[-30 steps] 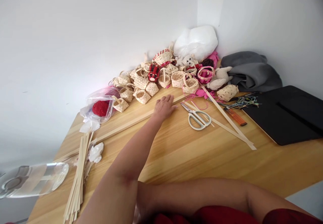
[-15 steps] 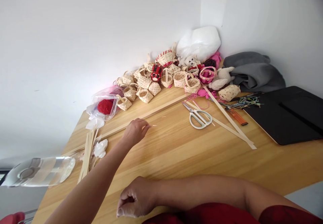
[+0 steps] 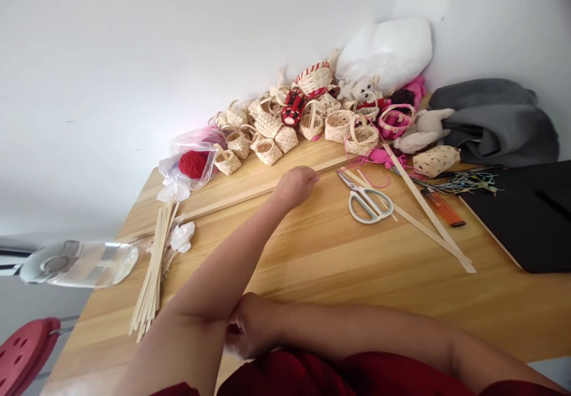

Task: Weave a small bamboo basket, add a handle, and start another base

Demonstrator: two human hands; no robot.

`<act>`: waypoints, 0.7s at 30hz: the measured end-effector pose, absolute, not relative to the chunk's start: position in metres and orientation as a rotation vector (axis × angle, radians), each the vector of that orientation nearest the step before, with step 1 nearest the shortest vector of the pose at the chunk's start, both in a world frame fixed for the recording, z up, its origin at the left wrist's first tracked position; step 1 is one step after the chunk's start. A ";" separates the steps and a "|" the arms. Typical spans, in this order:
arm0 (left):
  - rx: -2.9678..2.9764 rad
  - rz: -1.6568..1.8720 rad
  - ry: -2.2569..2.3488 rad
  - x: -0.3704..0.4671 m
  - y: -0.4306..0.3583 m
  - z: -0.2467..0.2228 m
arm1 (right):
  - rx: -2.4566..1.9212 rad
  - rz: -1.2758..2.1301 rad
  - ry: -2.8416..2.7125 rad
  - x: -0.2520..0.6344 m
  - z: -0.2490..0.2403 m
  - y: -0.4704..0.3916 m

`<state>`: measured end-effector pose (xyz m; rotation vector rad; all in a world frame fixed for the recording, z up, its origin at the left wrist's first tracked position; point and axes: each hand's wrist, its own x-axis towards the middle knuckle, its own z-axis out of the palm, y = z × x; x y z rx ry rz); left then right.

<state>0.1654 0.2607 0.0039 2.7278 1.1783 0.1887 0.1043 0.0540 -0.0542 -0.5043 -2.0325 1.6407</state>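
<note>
My left hand [image 3: 297, 187] is stretched over the middle of the wooden table [image 3: 285, 259], near a long flat strip [image 3: 236, 201]; its fingers are bent and what they hold, if anything, is hidden. To its right lie scissors [image 3: 369, 204] with white handles, on thin strips. My right hand [image 3: 254, 326] is a loose fist low in front of my body, partly covered by my left forearm; nothing can be made out in it. Small woven baskets [image 3: 267, 151] are heaped behind my left hand.
A bundle of strips [image 3: 154, 271], a plastic bag with red yarn [image 3: 193, 163] and a clear bottle [image 3: 96, 263] are at the left. An orange lighter [image 3: 444, 207], a black board [image 3: 526, 217] and grey cloth [image 3: 499, 122] lie at the right. A red stool [image 3: 27, 354] stands beyond the table.
My left hand has moved right and farther over the table, toward the scissors. My left forearm now crosses in front of my right hand. The view has shifted a little.
</note>
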 end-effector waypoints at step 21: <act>1.879 0.531 2.519 -0.160 0.160 0.005 | -0.535 1.797 -1.873 0.108 -0.051 0.047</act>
